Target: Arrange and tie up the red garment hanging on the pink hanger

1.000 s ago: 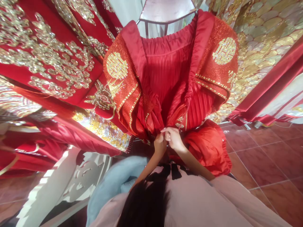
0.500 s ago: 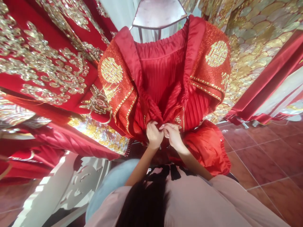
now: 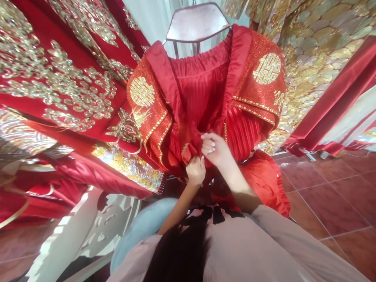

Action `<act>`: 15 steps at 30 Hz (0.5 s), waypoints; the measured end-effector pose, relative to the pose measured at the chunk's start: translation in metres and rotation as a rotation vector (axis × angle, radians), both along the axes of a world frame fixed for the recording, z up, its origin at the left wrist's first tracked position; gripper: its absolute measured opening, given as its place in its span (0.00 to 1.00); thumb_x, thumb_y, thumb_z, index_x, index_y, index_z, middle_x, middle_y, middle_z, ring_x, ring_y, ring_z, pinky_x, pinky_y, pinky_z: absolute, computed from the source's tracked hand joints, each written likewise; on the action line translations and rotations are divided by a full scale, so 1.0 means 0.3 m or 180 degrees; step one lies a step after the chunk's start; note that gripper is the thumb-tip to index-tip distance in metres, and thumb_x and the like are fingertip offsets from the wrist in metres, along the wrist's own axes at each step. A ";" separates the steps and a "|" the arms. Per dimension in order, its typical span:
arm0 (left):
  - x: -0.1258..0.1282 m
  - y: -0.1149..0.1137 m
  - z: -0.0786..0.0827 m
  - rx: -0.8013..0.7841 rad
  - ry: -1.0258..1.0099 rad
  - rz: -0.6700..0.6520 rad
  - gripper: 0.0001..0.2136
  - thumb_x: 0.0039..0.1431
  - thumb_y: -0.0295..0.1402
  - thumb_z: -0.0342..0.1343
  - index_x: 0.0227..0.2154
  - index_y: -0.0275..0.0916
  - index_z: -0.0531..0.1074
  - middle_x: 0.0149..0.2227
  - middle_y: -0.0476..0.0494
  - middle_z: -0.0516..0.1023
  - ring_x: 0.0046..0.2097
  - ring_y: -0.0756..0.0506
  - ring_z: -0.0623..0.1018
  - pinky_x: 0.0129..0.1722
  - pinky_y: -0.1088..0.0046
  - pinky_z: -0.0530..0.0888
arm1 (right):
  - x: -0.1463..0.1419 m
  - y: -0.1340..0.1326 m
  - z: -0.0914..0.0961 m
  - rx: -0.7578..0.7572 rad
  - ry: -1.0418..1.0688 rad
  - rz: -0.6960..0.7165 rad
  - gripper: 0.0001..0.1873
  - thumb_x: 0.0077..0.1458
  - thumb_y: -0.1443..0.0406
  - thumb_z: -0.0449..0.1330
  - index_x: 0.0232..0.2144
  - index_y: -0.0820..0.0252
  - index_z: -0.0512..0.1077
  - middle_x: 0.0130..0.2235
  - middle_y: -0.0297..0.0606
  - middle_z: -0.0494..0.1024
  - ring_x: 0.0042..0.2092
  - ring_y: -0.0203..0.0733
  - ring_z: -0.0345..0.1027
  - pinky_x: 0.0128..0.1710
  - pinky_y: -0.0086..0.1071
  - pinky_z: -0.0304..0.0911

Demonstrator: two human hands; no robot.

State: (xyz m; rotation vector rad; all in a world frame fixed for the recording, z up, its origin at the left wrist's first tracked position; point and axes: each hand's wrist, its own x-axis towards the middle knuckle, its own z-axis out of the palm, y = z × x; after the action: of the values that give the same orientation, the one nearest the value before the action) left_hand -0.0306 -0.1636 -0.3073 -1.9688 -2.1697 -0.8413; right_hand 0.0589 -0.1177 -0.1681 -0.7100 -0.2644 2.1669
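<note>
In front of me hangs a red pleated garment with a gathered neckline. Glittery orange-red layered shoulder pieces carry round gold emblems and beaded edges. My left hand is closed on the lower front edge of the garment, where a small fold of cloth stands up. Up and to the right of it, my right hand is closed, with thumb and forefinger pinched together just in front of the cloth. Whatever lies in that pinch is too small to make out.
Red fabric with crystal beading hangs at left, gold scaled fabric at right. A white carved panel stands at lower left. Loose red cloth lies beside my right forearm, and reddish floor tiles show beyond.
My right hand has lifted away from my left, up and slightly right, still pinched. My left hand has moved slightly down and right, and the cloth's front edge shows folded above it.
</note>
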 end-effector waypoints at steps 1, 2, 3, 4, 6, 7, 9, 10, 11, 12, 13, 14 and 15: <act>0.003 -0.006 0.001 0.0052 -0.0013 -0.0019 0.13 0.63 0.28 0.43 0.28 0.35 0.71 0.27 0.40 0.75 0.31 0.45 0.76 0.29 0.74 0.67 | -0.005 0.000 0.023 0.0211 0.0010 -0.0151 0.20 0.56 0.74 0.44 0.15 0.67 0.64 0.09 0.22 0.46 0.12 0.22 0.35 0.12 0.20 0.35; 0.006 -0.012 0.003 0.0080 -0.0034 -0.0042 0.14 0.64 0.29 0.43 0.27 0.35 0.71 0.26 0.40 0.74 0.30 0.46 0.76 0.28 0.75 0.66 | -0.011 -0.003 0.036 0.0433 -0.0015 -0.0309 0.19 0.55 0.74 0.46 0.16 0.67 0.66 0.09 0.22 0.47 0.12 0.22 0.36 0.12 0.20 0.35; 0.009 -0.017 0.006 0.0077 -0.0059 -0.0063 0.14 0.64 0.29 0.43 0.27 0.35 0.70 0.26 0.41 0.74 0.29 0.46 0.76 0.28 0.75 0.66 | -0.019 -0.009 0.038 0.0651 -0.0085 -0.0478 0.17 0.54 0.73 0.48 0.17 0.67 0.67 0.10 0.22 0.48 0.13 0.22 0.37 0.13 0.20 0.36; 0.010 -0.022 0.009 0.0045 -0.0085 -0.0074 0.13 0.64 0.29 0.44 0.26 0.36 0.70 0.26 0.41 0.74 0.29 0.46 0.76 0.28 0.75 0.66 | -0.028 -0.017 0.028 0.0852 -0.0191 -0.0655 0.15 0.53 0.73 0.50 0.17 0.67 0.68 0.10 0.22 0.49 0.13 0.23 0.38 0.13 0.20 0.36; 0.011 -0.032 0.017 -0.0030 -0.0152 -0.0057 0.12 0.63 0.29 0.44 0.27 0.36 0.71 0.27 0.42 0.75 0.30 0.47 0.76 0.28 0.75 0.66 | -0.044 -0.033 -0.013 0.1172 -0.0428 -0.0986 0.10 0.49 0.72 0.54 0.19 0.66 0.70 0.10 0.22 0.52 0.14 0.23 0.40 0.14 0.21 0.37; 0.011 -0.037 0.023 -0.0055 -0.0201 -0.0053 0.12 0.63 0.28 0.44 0.28 0.36 0.71 0.28 0.42 0.75 0.31 0.46 0.76 0.28 0.75 0.66 | -0.051 -0.039 -0.038 0.1277 -0.0520 -0.1074 0.08 0.48 0.71 0.55 0.20 0.65 0.70 0.11 0.22 0.53 0.14 0.23 0.40 0.14 0.22 0.38; 0.012 -0.047 0.036 -0.0063 -0.0320 -0.0064 0.11 0.62 0.28 0.44 0.30 0.36 0.72 0.30 0.42 0.76 0.32 0.46 0.77 0.29 0.75 0.66 | -0.059 -0.047 -0.082 0.1388 -0.0636 -0.1086 0.07 0.48 0.68 0.56 0.21 0.64 0.71 0.11 0.22 0.53 0.14 0.24 0.41 0.14 0.23 0.39; 0.013 -0.051 0.042 -0.0061 -0.0380 -0.0080 0.11 0.63 0.28 0.44 0.31 0.37 0.72 0.30 0.42 0.76 0.32 0.46 0.77 0.29 0.75 0.67 | -0.061 -0.048 -0.097 0.1424 -0.0673 -0.1078 0.07 0.48 0.67 0.57 0.22 0.64 0.71 0.11 0.22 0.54 0.14 0.24 0.41 0.14 0.23 0.39; 0.015 -0.055 0.048 -0.0065 -0.0437 -0.0097 0.11 0.63 0.29 0.44 0.31 0.37 0.72 0.31 0.42 0.76 0.33 0.46 0.77 0.29 0.74 0.67 | -0.061 -0.047 -0.106 0.1454 -0.0704 -0.1083 0.07 0.47 0.66 0.57 0.22 0.64 0.71 0.11 0.22 0.54 0.14 0.24 0.41 0.14 0.24 0.39; 0.017 -0.059 0.053 -0.0078 -0.0490 -0.0110 0.11 0.63 0.29 0.44 0.31 0.37 0.72 0.31 0.42 0.76 0.33 0.46 0.77 0.29 0.74 0.67 | -0.061 -0.045 -0.109 0.1470 -0.0732 -0.1088 0.07 0.47 0.65 0.58 0.22 0.63 0.71 0.11 0.22 0.54 0.14 0.24 0.41 0.14 0.24 0.38; 0.020 -0.063 0.058 -0.0098 -0.0537 -0.0115 0.11 0.63 0.30 0.44 0.32 0.38 0.72 0.31 0.42 0.76 0.33 0.45 0.77 0.29 0.74 0.67 | -0.060 -0.041 -0.107 0.1466 -0.0750 -0.1091 0.07 0.47 0.65 0.58 0.22 0.63 0.71 0.11 0.22 0.53 0.14 0.24 0.41 0.14 0.24 0.38; 0.022 -0.066 0.060 -0.0124 -0.0573 -0.0110 0.12 0.64 0.31 0.44 0.31 0.38 0.72 0.30 0.43 0.76 0.32 0.46 0.76 0.28 0.74 0.66 | -0.058 -0.038 -0.099 0.1453 -0.0749 -0.1090 0.06 0.46 0.66 0.58 0.22 0.64 0.71 0.11 0.22 0.53 0.14 0.24 0.41 0.14 0.24 0.38; 0.024 -0.068 0.061 -0.0146 -0.0594 -0.0103 0.12 0.64 0.31 0.43 0.31 0.38 0.71 0.30 0.43 0.75 0.32 0.46 0.76 0.28 0.74 0.66 | -0.057 -0.034 -0.087 0.1442 -0.0726 -0.1091 0.06 0.46 0.66 0.58 0.21 0.64 0.71 0.11 0.22 0.53 0.14 0.24 0.40 0.14 0.24 0.38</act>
State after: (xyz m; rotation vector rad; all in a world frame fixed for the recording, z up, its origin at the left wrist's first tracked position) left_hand -0.0235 -0.1841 -0.2889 -2.0269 -2.2807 -1.0279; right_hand 0.0418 -0.1281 -0.1942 -0.6796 -0.6770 1.6226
